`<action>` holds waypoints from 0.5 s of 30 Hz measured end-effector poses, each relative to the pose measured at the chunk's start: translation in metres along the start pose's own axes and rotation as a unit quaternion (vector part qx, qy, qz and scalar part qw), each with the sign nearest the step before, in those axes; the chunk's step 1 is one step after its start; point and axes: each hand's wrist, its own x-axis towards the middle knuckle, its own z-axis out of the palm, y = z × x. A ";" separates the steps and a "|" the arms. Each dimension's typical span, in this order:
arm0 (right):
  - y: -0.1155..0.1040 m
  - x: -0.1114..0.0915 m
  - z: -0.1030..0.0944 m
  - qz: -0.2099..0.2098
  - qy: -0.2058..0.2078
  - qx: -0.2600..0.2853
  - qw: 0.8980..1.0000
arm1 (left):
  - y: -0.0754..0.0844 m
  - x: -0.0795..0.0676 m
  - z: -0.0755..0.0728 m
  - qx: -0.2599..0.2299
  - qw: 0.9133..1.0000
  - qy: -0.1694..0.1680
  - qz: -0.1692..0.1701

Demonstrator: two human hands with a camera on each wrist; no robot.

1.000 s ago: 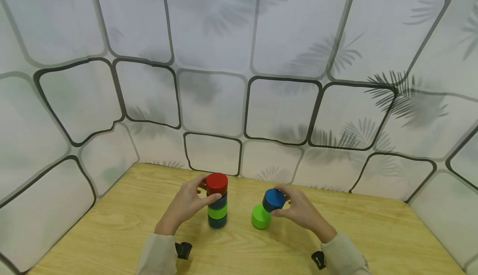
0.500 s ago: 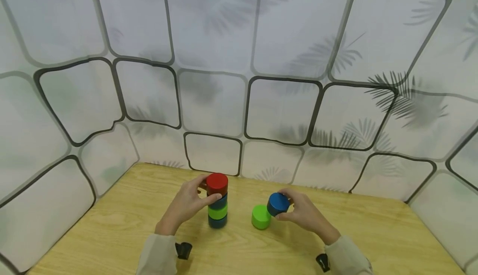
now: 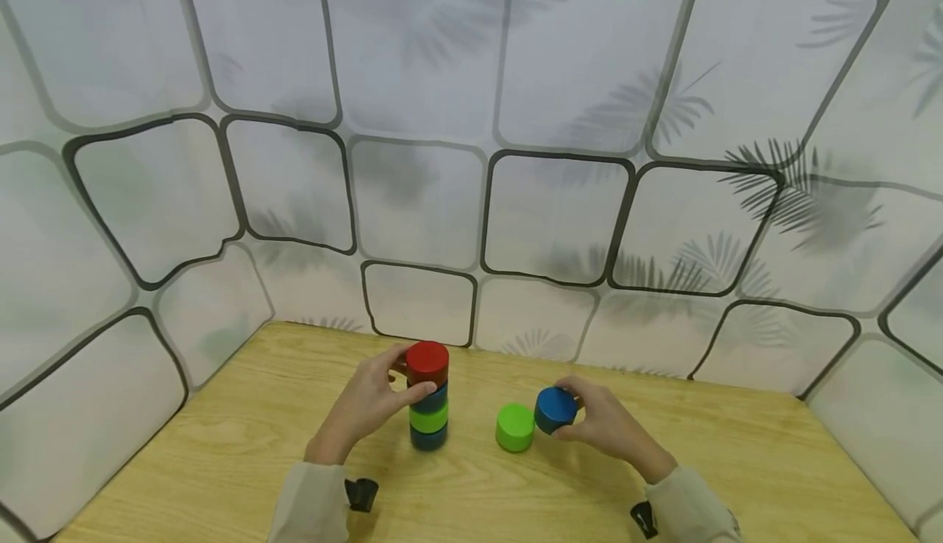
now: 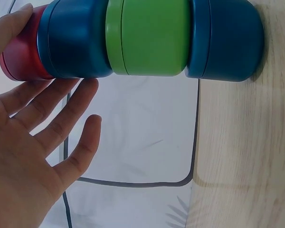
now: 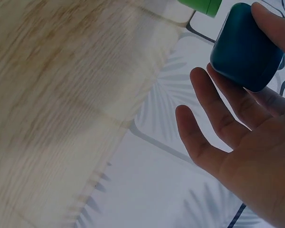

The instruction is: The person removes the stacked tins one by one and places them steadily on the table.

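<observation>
A stack of small round lidded tins stands upright: a red tin (image 3: 427,363) on top, then a blue tin (image 4: 78,38), a green tin (image 4: 152,38) and another blue tin (image 4: 228,40) at the bottom. My left hand (image 3: 368,400) grips the stack near its top, thumb and fingers around the red tin, some fingertips reaching the blue one below. Between thumb and fingers, my right hand (image 3: 607,420) holds a separate blue tin (image 3: 555,410), slightly tilted and off the table in the right wrist view. Just left of it, a single green tin (image 3: 515,427) sits on the table.
The wood-grain table (image 3: 243,420) is backed by a white curtain (image 3: 420,207) with dark outlines and leaf prints. A dark wrist-camera mount (image 3: 361,495) sticks out by the left sleeve, another mount (image 3: 644,519) by the right.
My right hand has moved the blue tin right and down, away from over the single green tin to beside it. The left hand and the stack stay where they were.
</observation>
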 end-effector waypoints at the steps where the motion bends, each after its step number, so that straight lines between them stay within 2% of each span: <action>1: 0.001 0.000 0.000 -0.003 -0.001 0.000 1.000 | 0.000 0.000 0.000 0.001 1.000 0.000 0.000; 9: 0.009 -0.002 0.002 -0.001 -0.015 -0.001 1.000 | 0.000 -0.001 0.000 -0.001 1.000 -0.002 -0.001; 15: 0.015 -0.001 0.005 0.025 -0.044 0.001 0.999 | 0.000 0.000 -0.001 0.005 1.000 -0.004 -0.008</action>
